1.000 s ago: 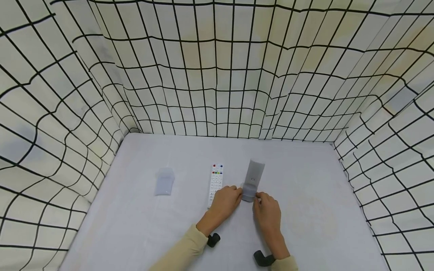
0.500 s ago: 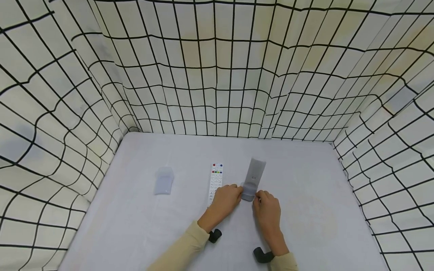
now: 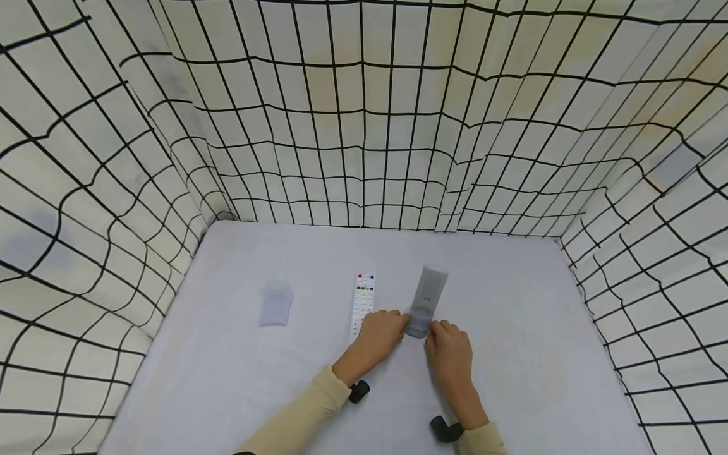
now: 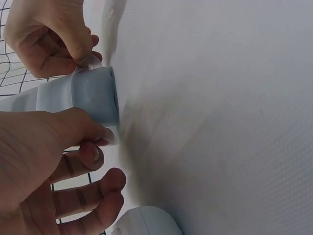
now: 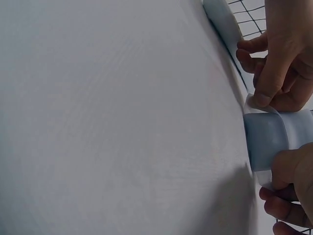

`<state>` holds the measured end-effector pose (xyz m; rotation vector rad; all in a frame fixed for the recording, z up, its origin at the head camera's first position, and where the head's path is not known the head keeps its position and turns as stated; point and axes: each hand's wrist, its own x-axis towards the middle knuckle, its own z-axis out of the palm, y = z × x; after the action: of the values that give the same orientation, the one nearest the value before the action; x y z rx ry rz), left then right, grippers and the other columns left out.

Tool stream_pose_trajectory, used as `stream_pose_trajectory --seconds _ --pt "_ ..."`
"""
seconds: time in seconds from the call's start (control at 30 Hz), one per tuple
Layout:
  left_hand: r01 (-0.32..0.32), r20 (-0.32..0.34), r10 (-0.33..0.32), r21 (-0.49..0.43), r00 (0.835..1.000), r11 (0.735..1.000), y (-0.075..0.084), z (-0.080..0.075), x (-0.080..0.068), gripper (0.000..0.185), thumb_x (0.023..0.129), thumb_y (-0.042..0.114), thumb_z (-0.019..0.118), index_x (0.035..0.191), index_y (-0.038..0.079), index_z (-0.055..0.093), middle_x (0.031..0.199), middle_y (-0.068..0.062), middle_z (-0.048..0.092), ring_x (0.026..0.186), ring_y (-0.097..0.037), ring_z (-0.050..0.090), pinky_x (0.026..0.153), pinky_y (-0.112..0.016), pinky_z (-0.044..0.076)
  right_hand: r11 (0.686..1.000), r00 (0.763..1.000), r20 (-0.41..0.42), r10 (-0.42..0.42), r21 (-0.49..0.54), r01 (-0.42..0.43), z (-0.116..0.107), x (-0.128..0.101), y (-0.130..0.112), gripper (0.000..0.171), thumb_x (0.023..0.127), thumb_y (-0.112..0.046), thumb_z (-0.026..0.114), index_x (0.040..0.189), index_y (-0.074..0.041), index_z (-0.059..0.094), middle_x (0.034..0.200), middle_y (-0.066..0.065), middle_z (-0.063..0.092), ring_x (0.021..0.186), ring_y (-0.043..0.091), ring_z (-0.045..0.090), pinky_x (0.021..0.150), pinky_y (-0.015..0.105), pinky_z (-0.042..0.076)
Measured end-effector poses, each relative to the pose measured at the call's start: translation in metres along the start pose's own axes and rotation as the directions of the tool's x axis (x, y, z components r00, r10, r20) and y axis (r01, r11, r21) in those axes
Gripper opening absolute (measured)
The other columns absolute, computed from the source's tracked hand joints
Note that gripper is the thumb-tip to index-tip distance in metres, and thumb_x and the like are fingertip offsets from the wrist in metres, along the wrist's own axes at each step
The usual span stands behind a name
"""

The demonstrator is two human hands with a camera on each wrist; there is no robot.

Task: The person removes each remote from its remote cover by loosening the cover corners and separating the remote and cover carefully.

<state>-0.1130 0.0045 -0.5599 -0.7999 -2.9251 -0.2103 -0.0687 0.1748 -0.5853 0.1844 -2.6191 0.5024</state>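
Grey slab [image 3: 430,292], one, slim and remote-like: lying right of the table's middle, its long axis running near to far, the far end leaning right. A small mark is showing on its upper face. Whether its whole length is resting flat, I cannot tell from where I am standing.

Translucent film [image 3: 421,314], one piece: covering the slab's near part, its edges standing out on both sides. Whether it is passing right round underneath is not showing.

Left hand [image 3: 382,333]: reaching in from the left, thumb and forefinger pinching the film's left edge, the other fingers curling loosely below. The slab is lying just to its right.

Right hand [image 3: 452,354]: pinching the film's right edge at the near corner. The slab is extending far and slightly left from these fingertips. Neither hand is nearer; the slab's near end is sitting between the two, its long axis pointing away from both.

White remote [image 3: 364,297], buttons up: lying left of the slab, roughly along the same axis, its near part hiding behind the left hand.

Clear packet [image 3: 276,306]: lying farther left, well apart from both hands.

White-covered table [image 3: 529,303]: bearing everything listed.
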Motion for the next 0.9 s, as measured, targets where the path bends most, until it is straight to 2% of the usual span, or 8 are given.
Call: stream_pose_trajectory --seconds 0.23,0.47,0.63,0.77,0.9 --pt "-0.014 0.012 0.014 0.026 1.0 1.0 0.0 0.0002 -0.0007 0.002 0.093 0.019 0.076 0.091 0.02 0.075 0.075 0.004 0.074 0.053 -0.01 0.053 0.044 -0.025 0.037 0.999 0.999 0.03 -0.02 -0.038 0.021 0.0035 -0.0017 0.0023 0.015 0.079 0.004 0.08 0.087 -0.006 0.072 0.076 0.004 0.066 0.067 0.021 0.056 0.07 0.04 0.05" --pt "-0.041 0.019 0.04 0.053 0.999 0.998 0.001 -0.0036 -0.0007 0.004 0.093 0.021 0.076 0.09 0.02 0.075 0.072 0.005 0.073 0.052 -0.008 0.051 0.044 -0.024 0.037 0.993 0.996 0.019 -0.089 -0.079 0.091 0.0065 -0.0024 0.008 0.02 0.075 0.003 0.085 0.085 -0.007 0.07 0.078 0.004 0.066 0.075 0.024 0.06 0.078 0.042 0.049" --pt "-0.053 0.018 0.052 0.071 0.998 0.996 0.0007 -0.0033 -0.0017 0.006 0.095 0.021 0.074 0.09 0.019 0.074 0.072 0.004 0.074 0.052 -0.009 0.052 0.043 -0.025 0.038 0.975 0.984 0.033 -0.174 -0.133 0.177 0.004 -0.0008 0.0093 0.024 0.075 0.001 0.086 0.081 -0.008 0.065 0.076 0.003 0.067 0.077 0.025 0.062 0.081 0.043 0.049" --pt "-0.061 -0.002 0.061 0.092 0.998 0.994 0.0003 -0.0027 -0.0026 0.006 0.095 0.019 0.074 0.089 0.019 0.073 0.073 0.003 0.073 0.055 -0.011 0.06 0.045 -0.027 0.044 0.962 0.977 0.076 -0.198 -0.177 0.209 0.0031 0.0004 0.0096 0.02 0.078 -0.003 0.085 0.084 -0.008 0.067 0.078 0.004 0.067 0.079 0.025 0.062 0.082 0.043 0.048" --pt "-0.079 -0.006 0.081 0.117 0.997 0.99 0.0003 -0.0002 -0.0042 0.003 0.094 0.018 0.075 0.092 0.02 0.073 0.076 0.003 0.075 0.058 -0.013 0.064 0.047 -0.028 0.047 0.939 0.967 0.133 -0.218 -0.242 0.245 0.0008 0.0013 0.0081 0.019 0.077 -0.002 0.085 0.087 -0.009 0.069 0.08 0.003 0.068 0.08 0.024 0.062 0.084 0.042 0.048"
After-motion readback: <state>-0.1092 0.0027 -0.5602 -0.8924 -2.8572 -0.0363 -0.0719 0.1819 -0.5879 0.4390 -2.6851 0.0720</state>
